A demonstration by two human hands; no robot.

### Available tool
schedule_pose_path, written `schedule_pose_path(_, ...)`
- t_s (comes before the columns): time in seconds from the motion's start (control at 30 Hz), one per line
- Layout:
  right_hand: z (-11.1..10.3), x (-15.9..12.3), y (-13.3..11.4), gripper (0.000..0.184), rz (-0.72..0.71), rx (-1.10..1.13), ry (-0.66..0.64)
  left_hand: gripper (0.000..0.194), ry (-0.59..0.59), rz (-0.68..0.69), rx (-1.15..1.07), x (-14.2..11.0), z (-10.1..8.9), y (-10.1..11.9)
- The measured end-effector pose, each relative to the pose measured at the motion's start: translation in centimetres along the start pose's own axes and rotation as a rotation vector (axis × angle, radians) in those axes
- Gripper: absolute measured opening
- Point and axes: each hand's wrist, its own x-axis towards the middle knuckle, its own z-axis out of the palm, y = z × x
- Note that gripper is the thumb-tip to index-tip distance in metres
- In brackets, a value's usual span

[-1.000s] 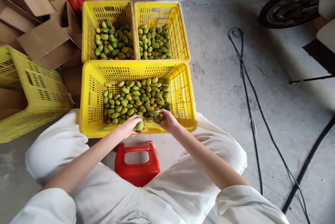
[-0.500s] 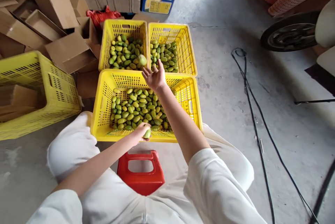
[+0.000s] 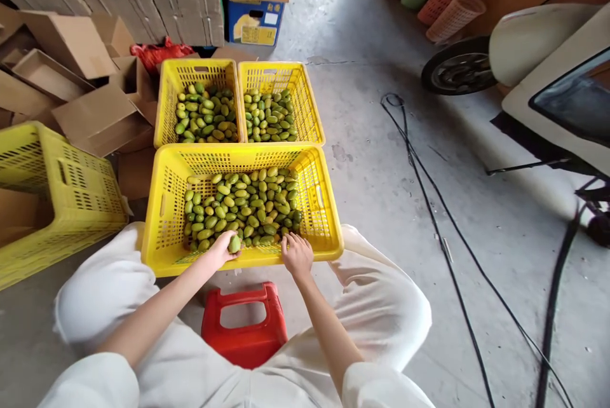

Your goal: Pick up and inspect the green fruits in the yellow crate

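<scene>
My left hand point(image 3: 223, 250) is closed around a small oval green fruit point(image 3: 234, 244) above the front rim of the near yellow crate point(image 3: 166, 258). Many more such fruits point(image 3: 248, 204), green to yellowish, lie loose in this crate. At the same rim, further right, my right hand point(image 3: 298, 254) reaches in with its back up and its fingers curled down by the nearest fruits; what they hold, if anything, is hidden. Behind stand two yellow crates side by side, the left one point(image 3: 164, 103) and the right one point(image 3: 314, 122), each holding fruit of the same kind.
A red plastic stool point(image 3: 243, 338) stands between my knees. On the left are another yellow crate point(image 3: 86, 185) and piled cardboard boxes point(image 3: 95, 109). Black cables point(image 3: 429, 204) run across the floor on the right, near a parked scooter point(image 3: 548, 71). Plastic baskets point(image 3: 455, 14) lie behind.
My right hand, spread open near the back crates with a fruit in the air beyond it, has drawn back to the near crate's front rim. My left hand still holds a fruit. The view has shifted right.
</scene>
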Motion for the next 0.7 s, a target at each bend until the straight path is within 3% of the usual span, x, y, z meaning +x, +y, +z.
schedule_pose_path(0.1, 0.5, 0.4, -0.3, 0.037, -0.034, 0.005, 0.094, 0.011, 0.072, -0.043, -0.076, 0.9, 0.0, 0.5)
schedule_pose_path(0.17, 0.6, 0.8, -0.6, 0.034, -0.047, 0.016, 0.122, 0.012, 0.118, -0.048, -0.113, 1.7, 1.0, 1.1)
schedule_pose_path(0.3, 0.4, 0.8, -0.8, 0.026, -0.037, 0.02, 0.099, 0.006, 0.1, -0.017, -0.177, 3.1, 6.2, 4.4)
schedule_pose_path(0.37, 0.3, 0.7, -0.9, 0.026, -0.026, 0.009, 0.076, 0.007, 0.035, 0.032, -0.216, 3.2, 9.8, 7.5)
schedule_pose_path(0.47, 0.1, 0.7, -0.9, 0.027, -0.025, -0.01, 0.071, 0.021, -0.087, 0.162, -0.279, 2.4, 15.4, 13.9)
schedule_pose_path(0.5, 0.1, 0.7, -1.0, 0.027, -0.027, -0.012, 0.073, 0.033, -0.16, 0.227, -0.304, 2.0, 16.9, 16.3)
schedule_pose_path(0.53, 0.0, 0.7, -1.0, 0.027, -0.029, -0.011, 0.073, 0.049, -0.309, 0.338, -0.337, 1.6, 18.3, 18.6)
schedule_pose_path(0.6, -0.2, 0.7, -1.0, 0.028, -0.029, -0.002, 0.062, 0.076, -0.497, 0.495, -0.337, 0.9, 20.4, 22.5)
schedule_pose_path(0.7, -0.7, 0.7, -1.2, 0.03, -0.017, 0.011, 0.018, 0.084, -0.572, 0.61, -0.29, 0.4, 21.6, 25.7)
